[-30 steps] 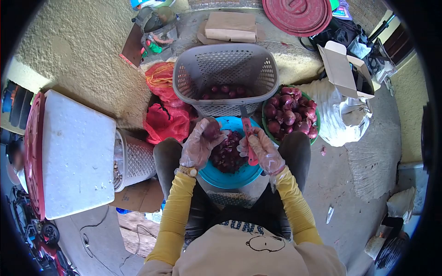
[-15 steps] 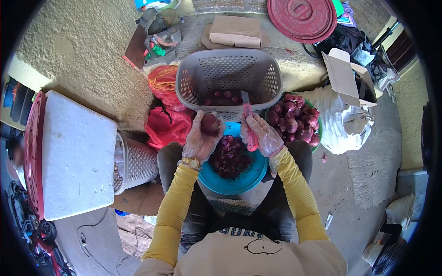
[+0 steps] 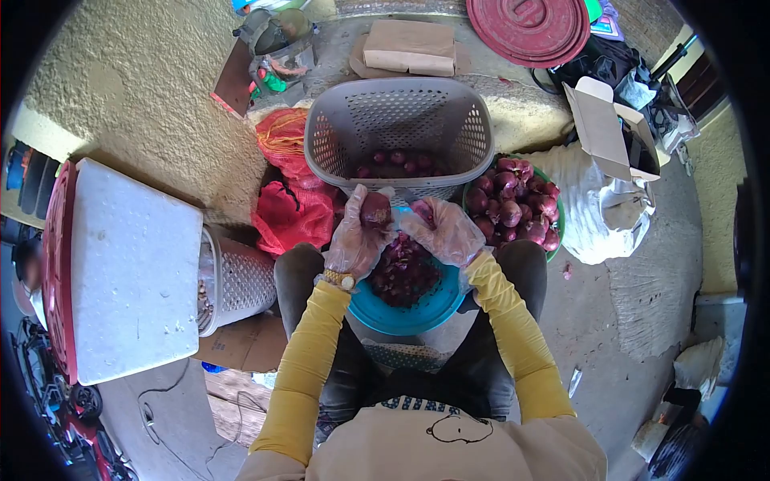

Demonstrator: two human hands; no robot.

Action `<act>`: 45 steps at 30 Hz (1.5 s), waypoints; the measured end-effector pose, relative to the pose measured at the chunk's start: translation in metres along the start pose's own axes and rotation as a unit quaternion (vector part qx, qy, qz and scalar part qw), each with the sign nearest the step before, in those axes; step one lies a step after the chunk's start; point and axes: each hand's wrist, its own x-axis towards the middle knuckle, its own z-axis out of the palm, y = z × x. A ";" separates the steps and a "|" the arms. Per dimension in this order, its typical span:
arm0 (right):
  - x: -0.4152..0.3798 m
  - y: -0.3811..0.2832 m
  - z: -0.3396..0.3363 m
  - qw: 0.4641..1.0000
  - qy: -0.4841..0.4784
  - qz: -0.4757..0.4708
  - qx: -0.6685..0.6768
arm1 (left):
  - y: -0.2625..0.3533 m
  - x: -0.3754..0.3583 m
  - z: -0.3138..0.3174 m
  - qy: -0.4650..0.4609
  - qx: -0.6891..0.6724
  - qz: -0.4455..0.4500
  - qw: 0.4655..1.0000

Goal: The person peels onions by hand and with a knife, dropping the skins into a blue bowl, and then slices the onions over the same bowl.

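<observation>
My left hand (image 3: 355, 236), in a clear plastic glove, is closed around a red onion (image 3: 375, 210). Just beside it, my gloved right hand (image 3: 449, 232) grips a knife (image 3: 423, 210); only a bit of its pink handle shows, and I cannot make out the blade. Both hands are above a blue basin (image 3: 387, 319) that holds dark red onion skins (image 3: 405, 276). Right behind them stands a grey perforated basket (image 3: 393, 96) with several red onions (image 3: 399, 158) at its bottom. Near my right hand, a green basin (image 3: 561, 232) is heaped with red onions (image 3: 510, 212).
Red mesh sacks (image 3: 293, 212) lie at the left, near a styrofoam box (image 3: 136, 272) and a pale perforated basket (image 3: 245, 280). To the right are a white sack (image 3: 597, 216) and an opened carton (image 3: 597, 136). A red lid (image 3: 529, 28) rests on the ledge behind.
My right hand has turned and moved left toward the onion, so the knife no longer points up with its blade in sight. My left hand still holds the onion.
</observation>
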 end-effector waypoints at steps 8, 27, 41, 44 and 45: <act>0.007 -0.007 0.002 0.987 -0.026 0.044 -0.153 | -0.013 0.005 0.005 0.031 -0.010 0.010 0.999; 0.009 -0.004 0.009 0.957 0.071 0.009 -0.280 | -0.020 0.012 0.007 0.042 -0.054 0.005 0.998; 0.008 -0.009 0.005 0.958 0.069 -0.026 -0.278 | -0.020 0.012 -0.002 0.008 -0.041 -0.032 0.999; 0.008 -0.008 0.006 0.960 0.073 -0.030 -0.267 | -0.019 0.008 0.007 0.009 -0.040 -0.034 0.999; 0.008 -0.007 0.007 0.961 0.076 -0.031 -0.265 | -0.019 0.007 0.009 0.013 -0.039 -0.031 0.999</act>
